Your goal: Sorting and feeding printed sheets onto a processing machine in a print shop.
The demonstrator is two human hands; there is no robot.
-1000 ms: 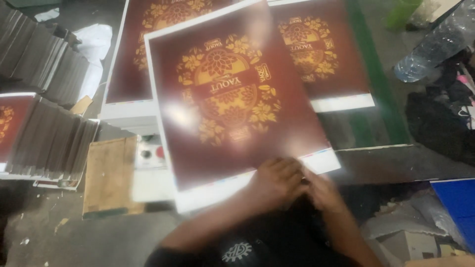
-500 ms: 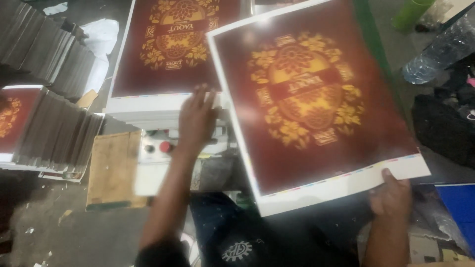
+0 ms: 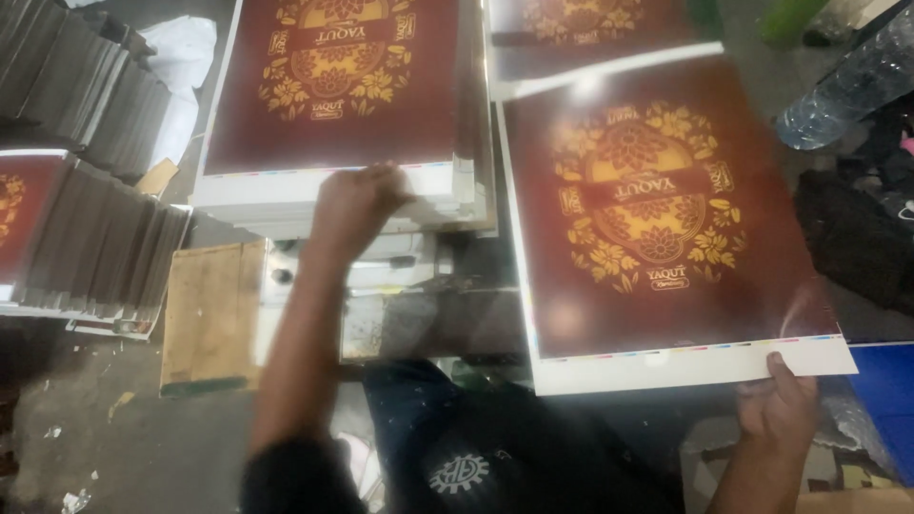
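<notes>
Far left: slanted rows of printed sheets (image 3: 90, 233) stacked on edge, dark red faces partly visible, grey edges fanned toward the viewer. More such rows (image 3: 67, 81) above, beside a crumpled white rag (image 3: 186, 62).

Lower left: wooden board (image 3: 211, 314) lying flat on the dirty floor (image 3: 86, 428), just beside the stack support.

Centre left: thick stack of sheets (image 3: 338, 86), dark red with a gold floral emblem, white margin along the near edge. Left hand (image 3: 357, 205) resting on that near edge, fingers curled over the top sheets near the right corner; grip pressed to the white margin, whether pinching a single sheet cannot be told. Forearm running down to a dark sleeve (image 3: 286, 476).

Centre: dark machine parts (image 3: 428, 319) below the stack, details blurred.

Centre right: single loose sheet (image 3: 657, 219), same red and gold print, held flat and slightly tilted, well apart from the stack and overlapping a second stack (image 3: 590, 24) behind. Right hand (image 3: 783, 409) closed on the white margin at the near right corner, thumb on top, fingers underneath.

Far right: clear plastic bottle (image 3: 843, 90) lying on its side, dark bag (image 3: 857, 238) beneath, blue surface (image 3: 885, 381) at the edge.
</notes>
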